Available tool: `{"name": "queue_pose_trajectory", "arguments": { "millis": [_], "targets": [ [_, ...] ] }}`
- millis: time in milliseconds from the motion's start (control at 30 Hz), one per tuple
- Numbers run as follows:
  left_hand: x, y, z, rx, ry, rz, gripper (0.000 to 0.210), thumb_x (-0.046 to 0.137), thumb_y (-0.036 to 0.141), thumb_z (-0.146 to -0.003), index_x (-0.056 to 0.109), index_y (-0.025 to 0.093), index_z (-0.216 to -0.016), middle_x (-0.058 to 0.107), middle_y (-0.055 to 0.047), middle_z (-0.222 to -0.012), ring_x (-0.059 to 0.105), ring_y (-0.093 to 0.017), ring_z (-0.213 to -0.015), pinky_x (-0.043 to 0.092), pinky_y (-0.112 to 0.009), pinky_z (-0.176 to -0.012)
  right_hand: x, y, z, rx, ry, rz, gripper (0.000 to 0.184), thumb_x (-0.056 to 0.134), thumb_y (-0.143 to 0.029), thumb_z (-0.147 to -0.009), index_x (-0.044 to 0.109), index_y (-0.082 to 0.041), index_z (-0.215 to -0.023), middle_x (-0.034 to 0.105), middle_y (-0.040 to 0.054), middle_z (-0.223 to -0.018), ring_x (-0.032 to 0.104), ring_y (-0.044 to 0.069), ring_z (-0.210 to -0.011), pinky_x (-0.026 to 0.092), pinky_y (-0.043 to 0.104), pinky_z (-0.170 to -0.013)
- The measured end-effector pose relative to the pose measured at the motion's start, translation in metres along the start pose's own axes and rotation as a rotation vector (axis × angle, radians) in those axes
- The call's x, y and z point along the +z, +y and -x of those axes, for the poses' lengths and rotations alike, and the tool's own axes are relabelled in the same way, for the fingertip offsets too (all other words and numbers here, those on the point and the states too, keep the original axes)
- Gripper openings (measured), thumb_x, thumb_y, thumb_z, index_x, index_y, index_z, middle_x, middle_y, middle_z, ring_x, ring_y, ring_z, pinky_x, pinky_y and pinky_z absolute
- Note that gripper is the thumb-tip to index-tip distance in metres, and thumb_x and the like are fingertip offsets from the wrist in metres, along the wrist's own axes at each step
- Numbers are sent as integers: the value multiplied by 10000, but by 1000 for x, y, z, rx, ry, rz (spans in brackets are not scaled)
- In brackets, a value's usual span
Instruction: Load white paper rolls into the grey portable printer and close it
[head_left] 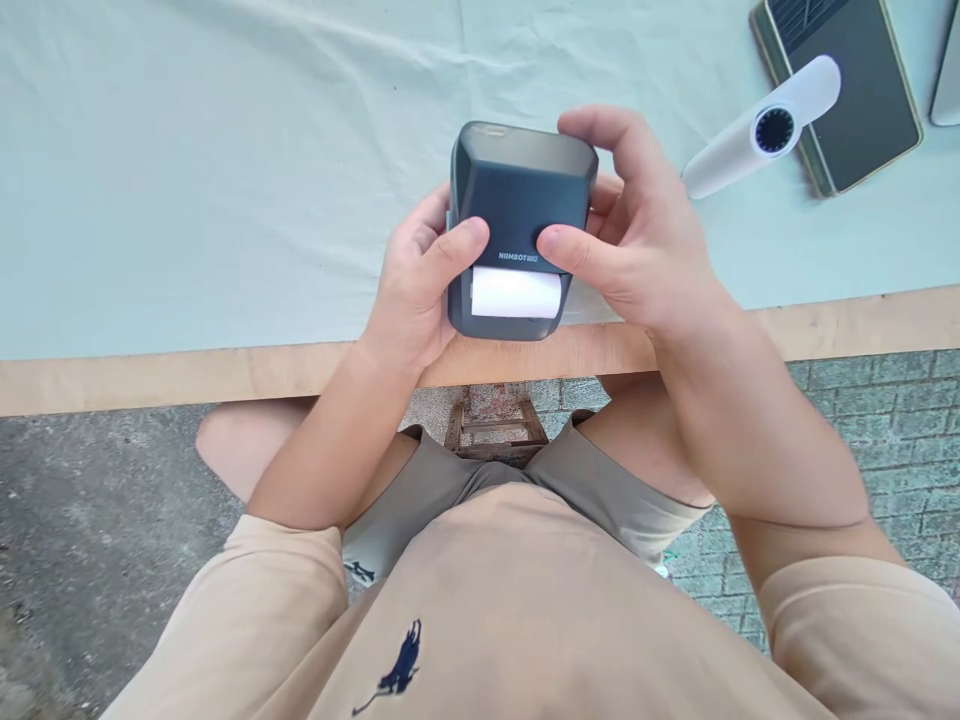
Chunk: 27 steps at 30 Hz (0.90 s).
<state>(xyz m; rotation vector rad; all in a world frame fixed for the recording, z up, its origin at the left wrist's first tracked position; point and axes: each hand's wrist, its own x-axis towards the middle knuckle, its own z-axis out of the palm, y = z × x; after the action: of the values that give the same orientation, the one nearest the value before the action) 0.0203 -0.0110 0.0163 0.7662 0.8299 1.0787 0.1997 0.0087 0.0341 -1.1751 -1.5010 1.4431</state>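
A dark label printer (525, 200) marked NIIMBOT is held up between both hands over the table's front edge. White label paper (516, 292) sticks out of its slot on the near side. My left hand (420, 270) grips its left side, thumb on the front and the other fingers hidden behind. On the right side, my right hand (630, 220) holds it with the thumb pressed beside the lettering and the index finger bent at the top right corner. What the right hand's remaining fingers touch is partly hidden.
To the right, a white handheld device (720, 155) with a round dark opening lies partly over a dark tablet-like case (862, 110). A grey edge (949, 80) of another object shows at far right. Pale cloth (225, 180) covers the table, leaving a wooden front edge (150, 380) bare.
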Motion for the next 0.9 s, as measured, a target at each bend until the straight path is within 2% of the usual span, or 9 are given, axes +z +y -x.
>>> {"name": "queue_pose_trajectory", "arguments": {
  "millis": [167, 333, 433, 533, 633, 700, 767, 833, 900],
  "targets": [
    [-2, -1, -1, 2, -24, -12, 314, 659, 455, -831, 643, 248, -1066, 737, -38, -999, 595, -305, -1206, 566, -376, -900, 4, -1, 0, 1, 24, 2, 638, 764, -540, -697, 396, -320, -1169, 627, -22, -961, 645, 154, -875, 544, 266, -651],
    [-1, -5, -5, 14, 81, 16, 370, 459, 536, -945, 665, 237, -1014, 728, -48, -982, 591, -257, -1221, 544, -376, -968, 4, 5, -2, -4, 38, -8, 643, 704, -607, -737, 352, -327, -1198, 601, 7, -1089, 636, 126, -816, 550, 255, -641],
    [-1, -7, -7, 24, 141, -30, 367, 450, 540, -949, 665, 244, -983, 728, -42, -1007, 621, -238, -1181, 563, -365, -932, -1, 5, -1, -51, -55, -29, 744, 755, -581, -697, 331, -336, -1257, 512, 33, -1277, 632, 116, -862, 573, 259, -718],
    [-2, -8, -8, 26, 203, -72, 362, 437, 543, -949, 658, 256, -954, 732, -36, -999, 642, -242, -1140, 581, -376, -896, -8, 2, 2, -71, -169, 27, 908, 847, -504, -607, 307, -371, -1324, 398, 32, -1410, 603, 157, -1030, 579, 299, -850],
    [-3, -10, -9, 44, 201, -69, 299, 450, 498, -953, 657, 283, -951, 732, -16, -1025, 650, -233, -1115, 575, -369, -903, -11, -2, 3, -151, -32, 193, 825, 842, -525, -600, 402, -340, -1272, 463, 35, -1330, 553, 178, -1067, 550, 281, -767],
    [-3, -10, -9, 68, 168, -39, 275, 462, 482, -952, 663, 294, -952, 729, -1, -1045, 658, -223, -1091, 567, -361, -913, -9, -4, 1, -237, 136, 296, 664, 821, -581, -601, 495, -296, -1104, 546, 30, -1107, 545, 161, -914, 481, 273, -649],
    [-2, -11, -10, 70, 141, -8, 268, 479, 480, -947, 669, 294, -976, 724, 6, -1062, 662, -216, -1076, 559, -355, -924, -3, -7, -3, -352, 303, 308, 504, 769, -628, -652, 488, -264, -859, 488, 3, -857, 475, 126, -702, 409, 288, -583],
    [-2, -12, -10, 59, 125, 13, 272, 493, 482, -943, 674, 284, -986, 719, 2, -1059, 661, -214, -1076, 553, -347, -933, 3, -12, -6, -446, 425, 246, 469, 669, -618, -769, 389, -245, -715, 363, -15, -736, 423, 113, -596, 394, 306, -577],
    [-1, -12, -10, 53, 121, 26, 272, 498, 475, -942, 675, 273, -983, 715, -10, -1036, 659, -218, -1086, 552, -343, -932, 7, -19, -8, -402, 418, 212, 401, 567, -544, -878, 355, -246, -711, 369, -4, -754, 479, 134, -649, 417, 316, -623]
  ]
}}
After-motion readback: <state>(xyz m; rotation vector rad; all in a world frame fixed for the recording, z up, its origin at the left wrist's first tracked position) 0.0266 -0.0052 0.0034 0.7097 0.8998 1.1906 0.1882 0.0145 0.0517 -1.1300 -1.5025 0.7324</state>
